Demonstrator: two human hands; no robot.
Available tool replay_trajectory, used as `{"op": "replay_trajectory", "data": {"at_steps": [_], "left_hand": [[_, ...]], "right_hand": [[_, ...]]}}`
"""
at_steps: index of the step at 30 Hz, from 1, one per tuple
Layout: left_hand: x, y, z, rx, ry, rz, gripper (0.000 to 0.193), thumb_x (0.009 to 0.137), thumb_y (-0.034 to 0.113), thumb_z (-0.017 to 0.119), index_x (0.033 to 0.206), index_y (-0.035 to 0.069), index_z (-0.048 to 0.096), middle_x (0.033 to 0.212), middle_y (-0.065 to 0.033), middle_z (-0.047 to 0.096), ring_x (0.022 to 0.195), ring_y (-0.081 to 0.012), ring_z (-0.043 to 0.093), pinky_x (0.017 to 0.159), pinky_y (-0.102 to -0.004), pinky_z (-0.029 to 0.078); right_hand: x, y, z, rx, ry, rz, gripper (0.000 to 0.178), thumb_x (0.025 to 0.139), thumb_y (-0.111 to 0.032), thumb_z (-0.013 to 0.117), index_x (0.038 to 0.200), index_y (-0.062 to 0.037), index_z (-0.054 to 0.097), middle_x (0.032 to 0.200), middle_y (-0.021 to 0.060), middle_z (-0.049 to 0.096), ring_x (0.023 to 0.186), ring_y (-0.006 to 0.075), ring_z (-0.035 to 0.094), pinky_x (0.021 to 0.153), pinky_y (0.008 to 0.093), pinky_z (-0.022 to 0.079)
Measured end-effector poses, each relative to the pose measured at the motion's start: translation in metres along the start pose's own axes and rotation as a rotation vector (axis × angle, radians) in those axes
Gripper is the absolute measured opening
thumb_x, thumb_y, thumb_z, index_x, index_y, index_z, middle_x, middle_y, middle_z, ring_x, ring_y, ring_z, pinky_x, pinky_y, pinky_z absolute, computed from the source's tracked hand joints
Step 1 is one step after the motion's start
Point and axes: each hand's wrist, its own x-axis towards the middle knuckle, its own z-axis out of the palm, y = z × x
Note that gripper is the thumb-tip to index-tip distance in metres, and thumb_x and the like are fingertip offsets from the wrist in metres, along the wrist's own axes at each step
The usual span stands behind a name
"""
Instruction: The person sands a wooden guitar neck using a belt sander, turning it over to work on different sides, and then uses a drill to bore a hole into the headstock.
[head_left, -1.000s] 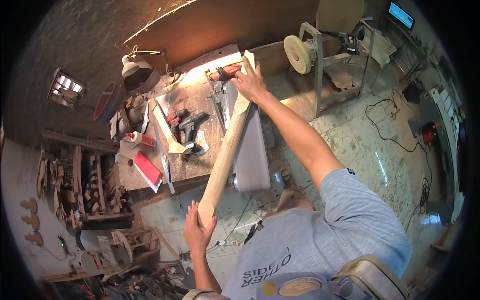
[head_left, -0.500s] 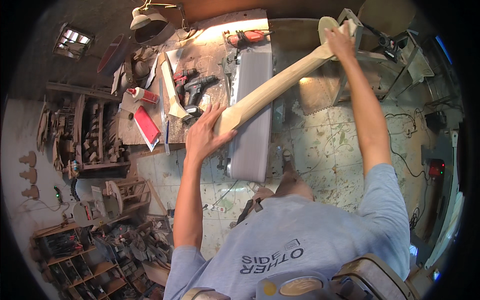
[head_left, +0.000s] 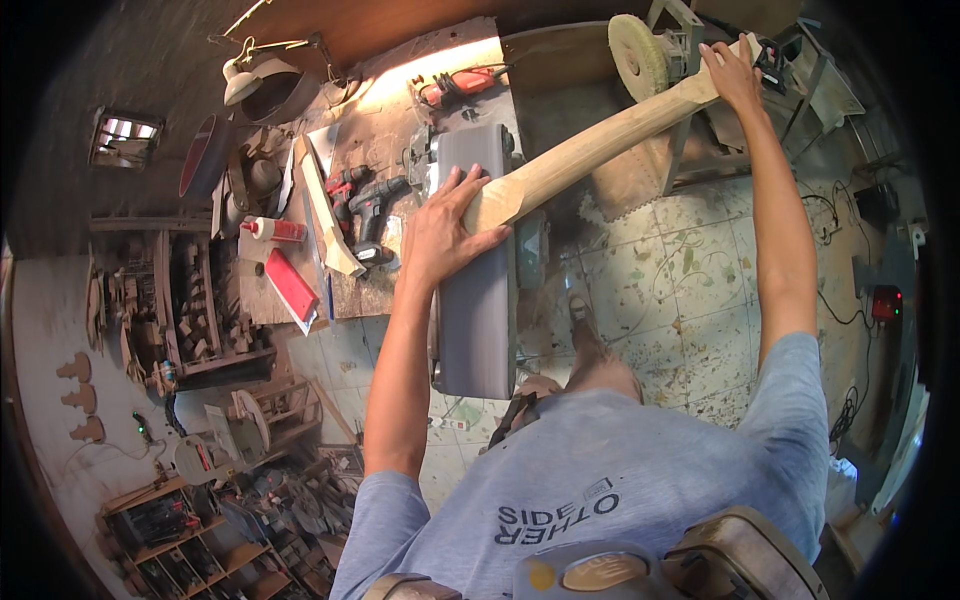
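Note:
A long piece of pale wood (head_left: 610,137), shaped like a guitar neck, slants across the upper end of a belt sander (head_left: 472,325) with a wide grey belt. My left hand (head_left: 445,232) grips its near, blockier end over the belt, thumb on one side and fingers on the other. At the far right, my right hand (head_left: 733,78) is closed over the narrow end, out beyond the sander. The wood's underside is hidden, so I cannot tell how firmly it touches the belt.
Left of the sander, a workbench (head_left: 375,295) bears a second pale wooden piece (head_left: 325,205), a black drill (head_left: 375,205), a red power tool (head_left: 460,85) and a glue bottle (head_left: 275,230). A round buffing wheel (head_left: 638,58) stands near my right hand. Cables (head_left: 850,315) trail at right.
Both hands have shifted the wooden piece rightward across the belt, so its left end now lies over the belt. The view has turned a little as well.

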Motion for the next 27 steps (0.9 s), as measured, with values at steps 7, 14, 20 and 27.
{"op": "replay_trajectory", "data": {"at_steps": [7, 14, 20, 27], "left_hand": [[0.003, 0.015, 0.005, -0.036, 0.027, -0.070, 0.081, 0.074, 0.053, 0.081, 0.138, 0.008, 0.063, 0.153, -0.0103, 0.053, 0.147, -0.0327, 0.043, 0.114, -0.0479, 0.043], [-0.012, 0.020, 0.004, 0.006, 0.051, -0.138, 0.079, 0.074, 0.051, 0.081, 0.139, 0.009, 0.062, 0.153, -0.0095, 0.054, 0.146, -0.0324, 0.044, 0.114, -0.0459, 0.043], [-0.036, 0.014, -0.001, -0.021, 0.084, -0.184, 0.077, 0.074, 0.044, 0.083, 0.140, 0.010, 0.062, 0.152, -0.0114, 0.054, 0.145, -0.0322, 0.045, 0.115, -0.0449, 0.042], [-0.071, 0.003, -0.016, -0.045, 0.093, -0.271, 0.078, 0.074, 0.041, 0.084, 0.141, 0.010, 0.061, 0.152, -0.0122, 0.054, 0.145, -0.0323, 0.045, 0.117, -0.0440, 0.041]], "right_hand": [[0.028, -0.004, 0.011, 0.019, -0.058, 0.018, 0.056, 0.100, -0.065, 0.044, 0.131, -0.0234, 0.063, 0.169, 0.0192, 0.021, 0.149, 0.0410, 0.036, 0.115, 0.0641, 0.029], [0.035, -0.039, 0.019, 0.046, -0.065, -0.037, 0.054, 0.099, -0.064, 0.047, 0.132, -0.0243, 0.064, 0.169, 0.0164, 0.021, 0.145, 0.0434, 0.041, 0.116, 0.0596, 0.033], [0.027, -0.075, 0.017, 0.109, -0.071, -0.041, 0.051, 0.099, -0.061, 0.049, 0.132, -0.0258, 0.063, 0.170, 0.0117, 0.021, 0.142, 0.0462, 0.043, 0.116, 0.0576, 0.034], [0.003, -0.147, 0.009, 0.205, -0.103, -0.015, 0.051, 0.098, -0.062, 0.050, 0.131, -0.0261, 0.065, 0.171, 0.0090, 0.019, 0.142, 0.0509, 0.040, 0.118, 0.0579, 0.033]]}}
